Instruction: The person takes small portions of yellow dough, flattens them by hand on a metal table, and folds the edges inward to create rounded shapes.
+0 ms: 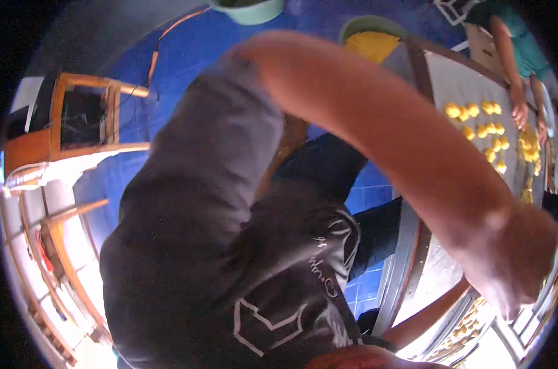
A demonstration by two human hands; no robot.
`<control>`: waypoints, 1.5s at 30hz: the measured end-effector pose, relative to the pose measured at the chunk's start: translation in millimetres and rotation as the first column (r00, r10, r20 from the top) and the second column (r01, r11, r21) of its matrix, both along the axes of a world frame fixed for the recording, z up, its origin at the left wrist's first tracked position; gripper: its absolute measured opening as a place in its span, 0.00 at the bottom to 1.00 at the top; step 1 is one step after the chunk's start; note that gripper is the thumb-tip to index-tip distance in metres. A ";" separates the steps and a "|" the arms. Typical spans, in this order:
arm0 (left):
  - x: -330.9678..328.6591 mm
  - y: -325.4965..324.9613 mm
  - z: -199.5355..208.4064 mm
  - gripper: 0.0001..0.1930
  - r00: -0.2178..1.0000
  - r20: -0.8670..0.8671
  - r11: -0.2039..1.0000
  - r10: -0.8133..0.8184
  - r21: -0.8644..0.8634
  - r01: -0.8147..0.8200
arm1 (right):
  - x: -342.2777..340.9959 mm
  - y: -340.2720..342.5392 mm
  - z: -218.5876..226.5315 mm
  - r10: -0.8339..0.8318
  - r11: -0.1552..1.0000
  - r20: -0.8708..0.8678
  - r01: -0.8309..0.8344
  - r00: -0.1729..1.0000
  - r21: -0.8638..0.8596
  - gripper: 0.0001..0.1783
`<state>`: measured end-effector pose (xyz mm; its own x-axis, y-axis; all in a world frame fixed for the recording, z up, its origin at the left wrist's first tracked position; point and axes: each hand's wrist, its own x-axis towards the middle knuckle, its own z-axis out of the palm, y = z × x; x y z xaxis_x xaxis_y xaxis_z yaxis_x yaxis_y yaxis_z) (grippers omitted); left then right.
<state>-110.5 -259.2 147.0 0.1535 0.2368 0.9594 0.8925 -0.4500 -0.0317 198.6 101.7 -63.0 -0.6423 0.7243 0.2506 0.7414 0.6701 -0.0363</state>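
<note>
My left arm reaches from the upper left across the picture, and my left hand hangs over the pale table at the right. It is bent at the wrist and blurred, and its fingers are mostly hidden. My right forearm comes up from the lower edge toward the same spot, with the right hand hidden behind my left. Whatever either hand holds cannot be made out. Small yellow dough-like balls lie in loose groups on the tabletop. Near my right forearm, several yellow pieces fill a tray.
Across the table, a person in a teal shirt has both hands near more yellow pieces. A green tub of yellow stuff and another green basin stand on the blue tiled floor. Wooden furniture is at the left.
</note>
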 end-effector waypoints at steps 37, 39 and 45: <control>11.2 75.7 -119.6 0.12 0.920 0.377 0.807 0.108 -0.574 0.141 | -40.8 -35.0 25.0 -0.181 0.983 -0.162 0.172 0.970 -0.070 0.46; 11.5 77.3 -136.5 0.14 0.860 0.489 0.827 0.150 -0.538 0.161 | -36.3 -45.5 15.1 -0.153 0.985 0.021 0.155 0.988 -0.071 0.45; -0.5 87.5 -175.3 0.14 0.806 0.566 0.893 0.171 -0.436 0.116 | -43.1 -65.8 10.9 -0.153 0.986 0.080 0.158 0.985 -0.060 0.40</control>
